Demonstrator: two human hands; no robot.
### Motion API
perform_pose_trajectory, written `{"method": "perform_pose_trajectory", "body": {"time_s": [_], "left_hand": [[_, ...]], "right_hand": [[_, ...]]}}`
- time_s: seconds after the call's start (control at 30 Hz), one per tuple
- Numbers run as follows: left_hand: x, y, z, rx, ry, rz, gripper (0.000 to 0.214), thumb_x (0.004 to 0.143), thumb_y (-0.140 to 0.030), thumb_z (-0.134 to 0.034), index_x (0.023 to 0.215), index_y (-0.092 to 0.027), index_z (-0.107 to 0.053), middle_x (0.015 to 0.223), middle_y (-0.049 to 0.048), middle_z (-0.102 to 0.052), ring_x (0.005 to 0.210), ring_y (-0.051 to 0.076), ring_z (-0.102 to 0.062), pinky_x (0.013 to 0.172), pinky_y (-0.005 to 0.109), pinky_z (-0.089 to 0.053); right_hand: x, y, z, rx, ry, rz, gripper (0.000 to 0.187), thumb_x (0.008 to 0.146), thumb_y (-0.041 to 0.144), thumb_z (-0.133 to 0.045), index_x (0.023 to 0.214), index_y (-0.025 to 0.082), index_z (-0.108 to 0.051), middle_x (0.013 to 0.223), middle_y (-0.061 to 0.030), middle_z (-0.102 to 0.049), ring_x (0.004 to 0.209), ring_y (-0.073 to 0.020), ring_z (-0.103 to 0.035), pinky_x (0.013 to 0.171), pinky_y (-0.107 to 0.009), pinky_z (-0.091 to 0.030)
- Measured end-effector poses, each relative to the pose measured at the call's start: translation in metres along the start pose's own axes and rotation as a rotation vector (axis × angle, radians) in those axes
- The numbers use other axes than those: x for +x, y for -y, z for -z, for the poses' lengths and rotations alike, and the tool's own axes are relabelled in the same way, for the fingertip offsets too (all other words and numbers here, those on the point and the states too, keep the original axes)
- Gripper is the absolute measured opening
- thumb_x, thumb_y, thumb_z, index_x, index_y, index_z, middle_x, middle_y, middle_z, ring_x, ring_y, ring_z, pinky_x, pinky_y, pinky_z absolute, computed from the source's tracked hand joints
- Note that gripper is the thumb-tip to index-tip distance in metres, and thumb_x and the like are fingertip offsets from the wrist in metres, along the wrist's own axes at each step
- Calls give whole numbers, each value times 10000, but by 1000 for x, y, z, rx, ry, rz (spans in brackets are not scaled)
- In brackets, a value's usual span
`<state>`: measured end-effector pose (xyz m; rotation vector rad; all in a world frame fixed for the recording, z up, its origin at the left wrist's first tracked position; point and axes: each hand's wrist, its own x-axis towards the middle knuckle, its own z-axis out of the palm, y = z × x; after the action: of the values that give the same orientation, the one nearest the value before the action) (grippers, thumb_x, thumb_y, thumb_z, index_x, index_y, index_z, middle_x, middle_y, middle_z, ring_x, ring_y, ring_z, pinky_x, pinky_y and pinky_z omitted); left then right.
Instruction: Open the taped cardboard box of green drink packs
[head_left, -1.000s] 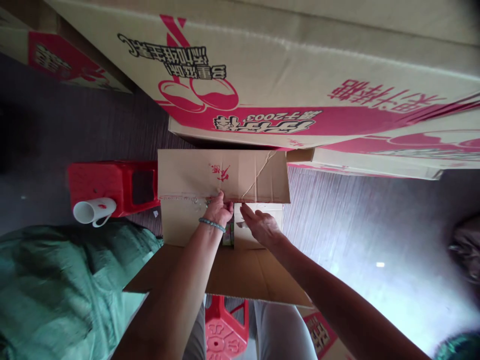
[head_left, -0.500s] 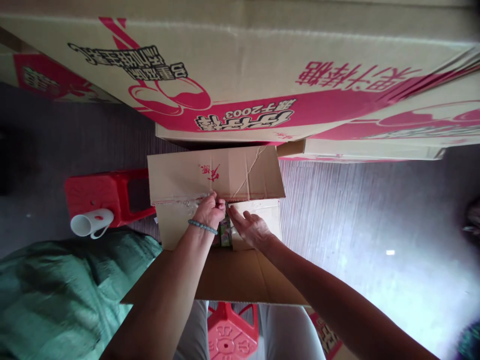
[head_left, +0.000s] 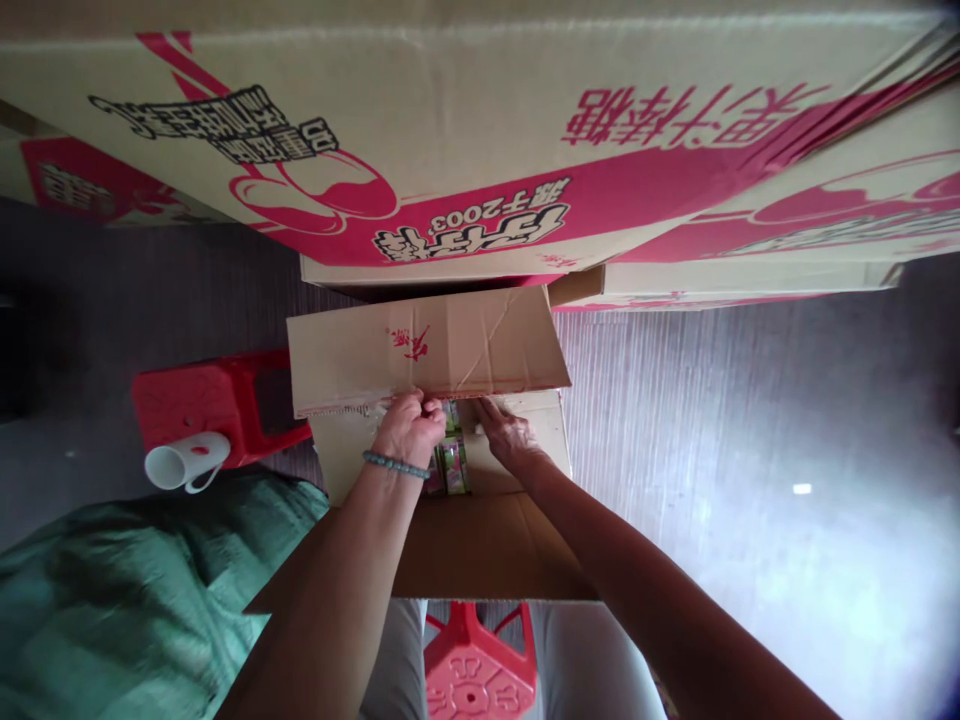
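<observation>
An open cardboard carton (head_left: 480, 550) lies under my hands, its far flap (head_left: 427, 345) raised and marked with a small red logo. My left hand (head_left: 409, 430), wearing a beaded bracelet, is curled on the taped edge of that flap. My right hand (head_left: 508, 436) rests just beneath the same edge, with its fingers stretched out and close to the contents. Between my hands, green and pink packets (head_left: 453, 462) stand inside the carton. The hands and flap hide the carton's far interior.
Large printed cartons (head_left: 465, 150) with red graphics loom along the far side. A red plastic stool (head_left: 210, 405) with a white mug (head_left: 187, 462) is at left, beside a green sack (head_left: 127, 600). Another red stool (head_left: 480, 660) stands between light-trousered legs (head_left: 592, 665).
My right hand has moved forward to the flap edge, and more packets now show. The flap sits slightly farther up in view, and my left hand remains at its edge.
</observation>
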<state>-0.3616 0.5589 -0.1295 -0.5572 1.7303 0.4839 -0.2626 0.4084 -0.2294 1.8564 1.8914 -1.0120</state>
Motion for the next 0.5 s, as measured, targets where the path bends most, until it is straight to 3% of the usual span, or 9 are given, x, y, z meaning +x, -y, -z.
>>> {"method": "perform_pose_trajectory", "body": {"time_s": [0.17,0.33,0.43,0.5], "left_hand": [[-1,-5,-3,54,9,21,280,840,9,-307,659,-195,-245,551,-81,-185,340,23,-262,348,127,-164],[16,11,-2,168,7,-18,303,922,-54,-311,652,-189,-292,518,-79,-267,353,23,-307,365,108,-151],[24,21,9,232,58,-58,259,903,-55,-399,669,-162,-426,548,-32,-438,436,51,-454,398,115,-233],[26,23,21,258,94,-91,206,877,-59,-477,689,-140,-495,603,16,-535,512,84,-542,442,138,-318]], "right_hand": [[2,-2,-2,65,-13,18,760,829,66,-343,1554,226,-178,1579,-120,-228,992,-202,-654,743,-313,-568],[-2,-7,1,218,-99,35,655,862,94,-359,1495,261,-348,1515,-103,-393,1006,-202,-661,759,-324,-564],[-9,-6,1,468,-210,55,572,856,96,-388,1383,279,-514,1439,-64,-504,1069,-198,-640,821,-321,-547],[-12,0,5,790,-313,-23,438,876,168,-431,1267,241,-615,1367,-71,-570,1003,-190,-658,786,-310,-552]]}}
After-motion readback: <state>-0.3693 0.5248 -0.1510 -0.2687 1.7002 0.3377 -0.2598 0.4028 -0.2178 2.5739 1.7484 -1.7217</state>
